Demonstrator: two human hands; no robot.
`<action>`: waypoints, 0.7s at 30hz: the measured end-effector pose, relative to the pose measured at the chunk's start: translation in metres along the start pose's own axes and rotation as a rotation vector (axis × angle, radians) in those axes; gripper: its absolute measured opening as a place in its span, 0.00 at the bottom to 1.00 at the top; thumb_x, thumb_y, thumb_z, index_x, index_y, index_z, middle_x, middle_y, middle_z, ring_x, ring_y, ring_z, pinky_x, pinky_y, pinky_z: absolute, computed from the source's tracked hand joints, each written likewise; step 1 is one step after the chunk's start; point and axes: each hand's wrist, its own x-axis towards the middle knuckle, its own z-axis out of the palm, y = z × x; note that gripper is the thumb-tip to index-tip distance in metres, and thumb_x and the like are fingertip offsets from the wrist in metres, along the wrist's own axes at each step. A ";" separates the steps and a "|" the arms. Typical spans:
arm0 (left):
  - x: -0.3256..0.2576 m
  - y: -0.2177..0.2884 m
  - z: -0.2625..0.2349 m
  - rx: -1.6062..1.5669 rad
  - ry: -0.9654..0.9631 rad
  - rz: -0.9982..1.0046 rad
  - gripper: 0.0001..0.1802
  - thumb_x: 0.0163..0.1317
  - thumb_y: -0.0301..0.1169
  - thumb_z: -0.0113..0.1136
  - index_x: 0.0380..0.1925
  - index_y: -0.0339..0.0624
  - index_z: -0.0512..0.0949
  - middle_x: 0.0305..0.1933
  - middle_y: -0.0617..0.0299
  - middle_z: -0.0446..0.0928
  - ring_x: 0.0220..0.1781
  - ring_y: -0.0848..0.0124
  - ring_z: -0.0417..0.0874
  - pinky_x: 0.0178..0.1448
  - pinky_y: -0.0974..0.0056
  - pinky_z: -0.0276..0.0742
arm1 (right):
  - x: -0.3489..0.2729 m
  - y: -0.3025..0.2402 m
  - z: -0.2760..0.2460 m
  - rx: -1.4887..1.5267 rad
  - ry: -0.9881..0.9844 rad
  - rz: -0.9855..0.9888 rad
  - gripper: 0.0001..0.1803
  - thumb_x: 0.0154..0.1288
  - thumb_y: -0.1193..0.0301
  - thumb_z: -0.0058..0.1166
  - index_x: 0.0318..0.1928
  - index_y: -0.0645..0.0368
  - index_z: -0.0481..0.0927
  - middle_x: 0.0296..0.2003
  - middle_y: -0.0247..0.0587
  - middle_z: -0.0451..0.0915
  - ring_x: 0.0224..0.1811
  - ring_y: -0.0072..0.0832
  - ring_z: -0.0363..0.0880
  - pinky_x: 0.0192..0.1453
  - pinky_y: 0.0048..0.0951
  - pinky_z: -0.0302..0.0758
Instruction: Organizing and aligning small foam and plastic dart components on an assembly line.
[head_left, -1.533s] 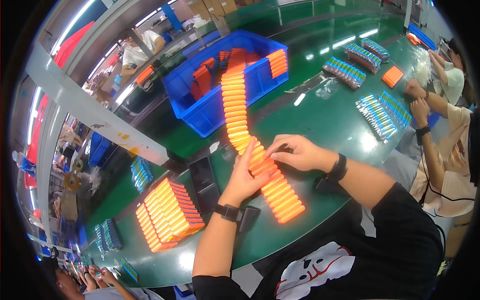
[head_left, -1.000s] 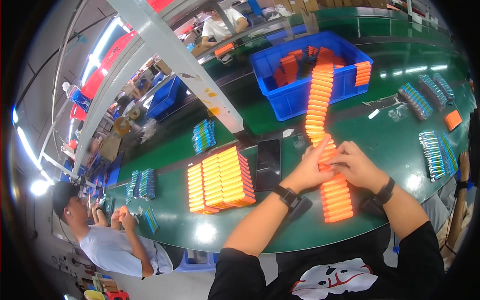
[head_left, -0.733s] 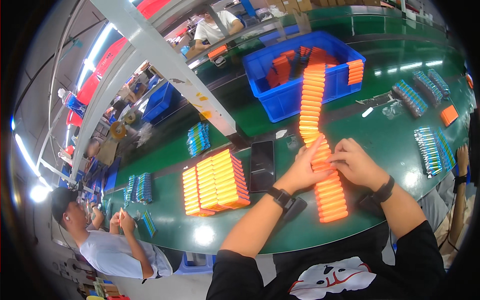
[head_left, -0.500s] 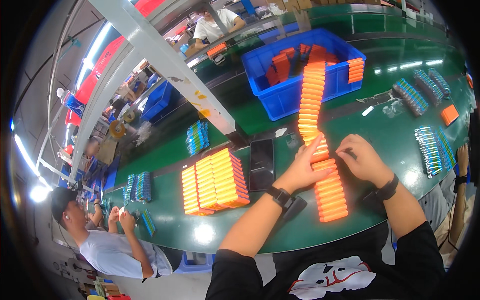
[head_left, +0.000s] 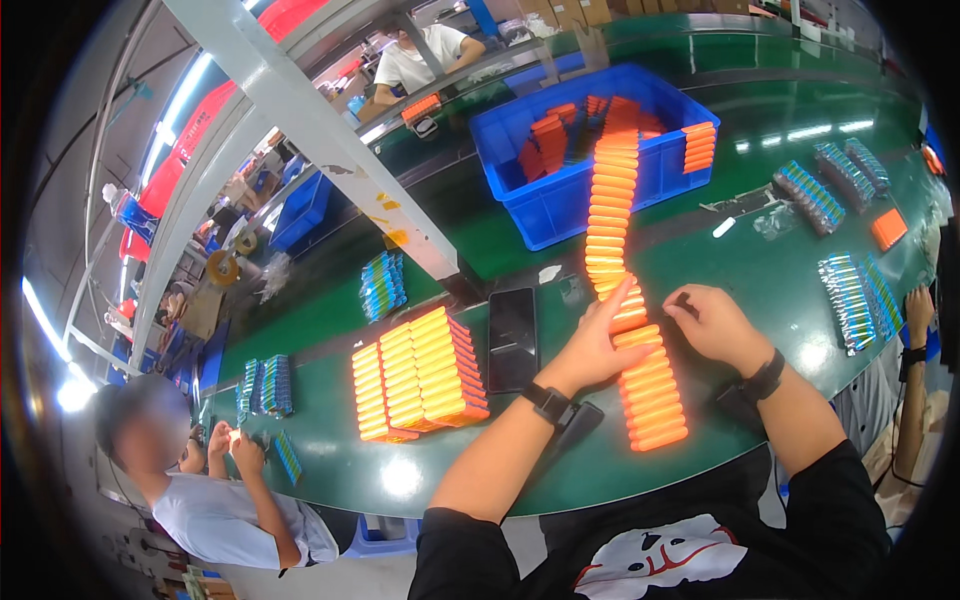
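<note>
A long strip of orange tubes (head_left: 612,205), joined side by side, hangs over the rim of a blue bin (head_left: 560,215) and runs down onto the green table. My left hand (head_left: 592,350) grips its left edge, the thumb lying across the tubes and the index finger pointing up along them. The other fingers are hidden. Below that hand lies a flat section of orange tubes (head_left: 655,400). Just right of the strip, my right hand (head_left: 715,325) is closed with thumb and fingertips together. A small dark spot shows there, but I cannot make out what it holds.
Left of a black phone (head_left: 512,340) stands a stacked block of orange tubes (head_left: 420,375). Bundles of blue-and-silver packs (head_left: 850,300) lie on the right, near an orange block (head_left: 888,230). A grey post (head_left: 350,170) rises behind. A co-worker (head_left: 220,510) sits at left.
The whole view has shifted slightly, so the scene sits a little further left. Both hands keep nearly the same pose at the strip.
</note>
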 end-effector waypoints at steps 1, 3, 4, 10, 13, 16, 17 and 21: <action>0.002 0.000 0.000 -0.005 -0.001 0.003 0.55 0.55 0.38 0.76 0.79 0.41 0.53 0.77 0.45 0.62 0.78 0.55 0.62 0.79 0.55 0.57 | 0.000 -0.002 -0.002 -0.002 0.009 0.019 0.07 0.69 0.73 0.56 0.40 0.65 0.82 0.32 0.50 0.82 0.33 0.41 0.81 0.39 0.36 0.76; 0.001 0.003 0.002 -0.019 -0.004 0.000 0.55 0.55 0.38 0.76 0.79 0.41 0.54 0.77 0.46 0.62 0.79 0.56 0.62 0.80 0.55 0.57 | -0.003 -0.001 -0.001 -0.005 0.012 0.045 0.07 0.70 0.73 0.56 0.41 0.65 0.82 0.32 0.47 0.83 0.32 0.38 0.82 0.39 0.36 0.76; 0.001 0.004 0.002 -0.058 0.000 0.001 0.54 0.57 0.38 0.74 0.79 0.42 0.54 0.76 0.44 0.62 0.78 0.52 0.61 0.79 0.54 0.58 | -0.003 0.001 0.000 0.066 0.044 0.061 0.07 0.71 0.73 0.56 0.41 0.65 0.82 0.31 0.43 0.83 0.32 0.34 0.82 0.38 0.34 0.76; -0.004 0.005 -0.011 -0.135 0.085 0.276 0.44 0.66 0.35 0.61 0.79 0.43 0.54 0.79 0.52 0.61 0.78 0.52 0.58 0.81 0.51 0.47 | -0.003 0.000 -0.011 0.759 -0.054 -0.019 0.07 0.73 0.75 0.56 0.44 0.65 0.84 0.41 0.36 0.83 0.40 0.23 0.81 0.47 0.28 0.76; -0.009 0.031 -0.008 -0.050 -0.002 0.331 0.47 0.69 0.53 0.58 0.78 0.37 0.55 0.78 0.49 0.61 0.77 0.53 0.60 0.80 0.52 0.48 | -0.010 -0.003 -0.019 0.901 -0.143 -0.006 0.07 0.72 0.76 0.56 0.45 0.65 0.85 0.45 0.39 0.82 0.44 0.24 0.81 0.54 0.27 0.76; -0.020 0.045 0.006 0.074 -0.117 0.351 0.51 0.66 0.57 0.60 0.79 0.41 0.53 0.78 0.51 0.62 0.74 0.50 0.61 0.80 0.51 0.45 | -0.015 -0.017 -0.019 0.863 -0.400 0.096 0.07 0.72 0.76 0.57 0.43 0.67 0.86 0.44 0.41 0.86 0.46 0.24 0.83 0.54 0.28 0.78; -0.024 0.048 0.010 0.126 -0.161 0.345 0.52 0.65 0.58 0.60 0.80 0.41 0.52 0.78 0.51 0.62 0.73 0.49 0.61 0.80 0.51 0.44 | -0.016 -0.016 -0.021 0.864 -0.397 0.098 0.07 0.72 0.76 0.57 0.43 0.67 0.86 0.44 0.41 0.86 0.46 0.24 0.83 0.54 0.28 0.78; -0.022 0.052 0.014 -0.012 -0.175 0.347 0.55 0.64 0.56 0.63 0.81 0.42 0.48 0.76 0.52 0.63 0.73 0.53 0.61 0.80 0.52 0.48 | -0.020 -0.015 -0.037 0.854 -0.549 0.150 0.07 0.71 0.77 0.58 0.43 0.68 0.86 0.39 0.43 0.88 0.39 0.23 0.84 0.47 0.27 0.81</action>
